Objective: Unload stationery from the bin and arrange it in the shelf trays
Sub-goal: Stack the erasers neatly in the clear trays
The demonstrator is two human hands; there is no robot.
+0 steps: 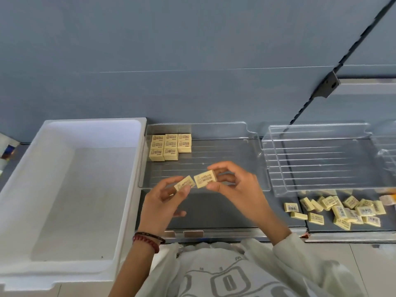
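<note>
Hands (162, 198) (233, 185) pinching 2 pale-yellow rectangular erasers (186, 183) (205, 178), ribbed clear tray (225, 151)

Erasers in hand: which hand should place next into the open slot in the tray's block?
Probably right. The right hand holds its eraser higher over the clear tray, nearer the gap beside the eraser block. The left hand sits lower, at the tray's front edge.

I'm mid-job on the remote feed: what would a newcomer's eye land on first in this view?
First, the two hands at centre: the left hand and right hand each pinch a yellow eraser above the clear tray's front edge. Next, the neat block of erasers in that tray's back left corner, against the loose pile of erasers on the shelf at right. The big white bin on the left looks empty.
</note>
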